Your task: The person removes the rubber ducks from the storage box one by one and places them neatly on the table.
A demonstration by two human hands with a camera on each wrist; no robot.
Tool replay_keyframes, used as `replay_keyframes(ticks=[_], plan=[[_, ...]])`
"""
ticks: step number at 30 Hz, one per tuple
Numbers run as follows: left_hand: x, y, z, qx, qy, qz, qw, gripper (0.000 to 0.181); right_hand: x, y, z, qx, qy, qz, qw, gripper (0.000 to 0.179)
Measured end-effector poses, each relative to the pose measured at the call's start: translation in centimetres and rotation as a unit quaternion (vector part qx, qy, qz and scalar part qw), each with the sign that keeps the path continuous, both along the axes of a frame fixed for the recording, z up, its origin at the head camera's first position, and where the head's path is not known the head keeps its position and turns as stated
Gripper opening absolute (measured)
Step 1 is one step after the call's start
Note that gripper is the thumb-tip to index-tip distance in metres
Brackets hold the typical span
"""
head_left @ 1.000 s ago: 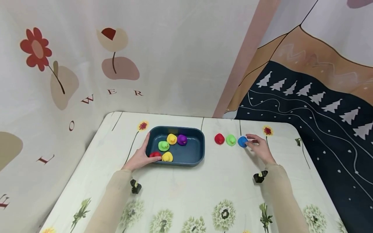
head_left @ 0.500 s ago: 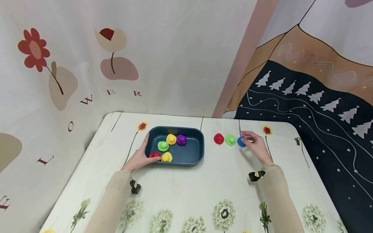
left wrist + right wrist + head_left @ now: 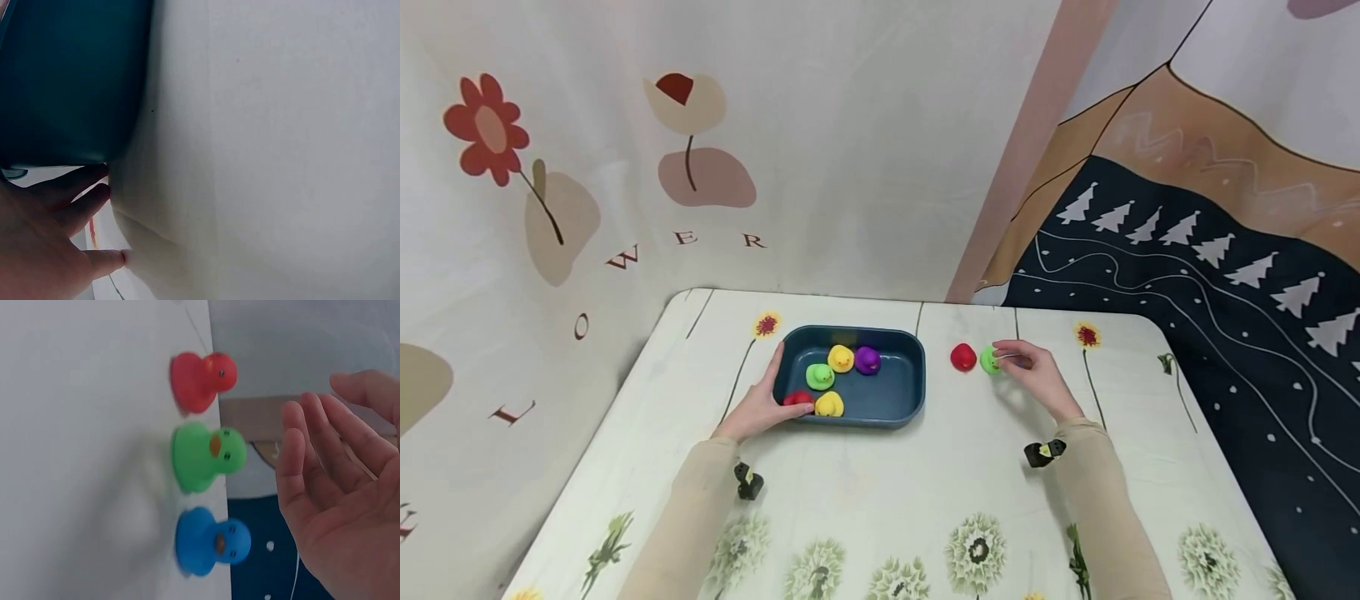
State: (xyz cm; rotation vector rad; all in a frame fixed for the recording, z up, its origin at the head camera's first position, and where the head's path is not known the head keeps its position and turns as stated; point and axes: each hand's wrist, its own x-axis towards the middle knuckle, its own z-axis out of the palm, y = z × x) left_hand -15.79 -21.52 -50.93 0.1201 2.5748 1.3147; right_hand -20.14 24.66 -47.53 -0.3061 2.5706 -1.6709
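My left hand [image 3: 756, 408] holds the left end of a dark blue tray [image 3: 917, 392], thumb over its near rim and fingers along the outer left side. In the left wrist view, some fingers spread below the tray's corner. Inside the tray sit a purple duck [image 3: 867, 361], a green duck [image 3: 820, 376], two yellow ducks [image 3: 841, 358] and a red duck [image 3: 797, 399] partly behind the thumb. My right hand [image 3: 1037, 375], empty with loosely bent fingers, hovers over a row of toy ducks: red [image 3: 194, 381], green [image 3: 200, 456] and blue [image 3: 203, 542]. The head view mostly hides the blue one.
The table carries a white flower-print cloth [image 3: 880, 500]. A printed curtain [image 3: 865, 167] hangs right behind the table's far edge, and a dark tree-print cloth [image 3: 1247, 350] lies to the right. Each wrist wears a small black camera [image 3: 748, 482].
My right hand has moved left, from the blue duck to over the green one. My left hand, the tray and the ducks stay in place.
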Motion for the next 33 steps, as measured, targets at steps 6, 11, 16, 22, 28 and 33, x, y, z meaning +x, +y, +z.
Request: replay_keyframes(ticks=[6, 11, 16, 22, 28, 33], plan=[[0.0, -0.1, -0.1, 0.003, 0.001, -0.001, 1.0000, 0.117, -0.2, -1.6, 0.6, 0.006, -0.027, 0.026, 0.9993, 0.035], [0.1, -0.2, -0.2, 0.003, 0.001, 0.000, 1.0000, 0.117, -0.5, -3.1, 1.5, 0.021, -0.052, 0.067, 0.9962, 0.037], [0.0, -0.2, -0.2, -0.002, 0.000, -0.001, 1.0000, 0.118, -0.8, -4.5, 2.6, 0.031, -0.054, 0.132, 0.9894, 0.036], [0.0, -0.2, 0.0, -0.001, 0.002, -0.001, 1.0000, 0.118, -1.6, -6.1, 3.3, 0.023, -0.064, 0.208, 0.9759, 0.042], [0.0, -0.1, 0.1, 0.000, -0.007, -0.001, 1.0000, 0.117, -2.1, -7.8, 3.8, 0.008, -0.078, 0.256, 0.9634, 0.044], [0.1, -0.2, 0.0, -0.001, -0.006, 0.000, 1.0000, 0.117, -2.3, -9.7, 3.8, 0.008, -0.072, 0.271, 0.9598, 0.041]])
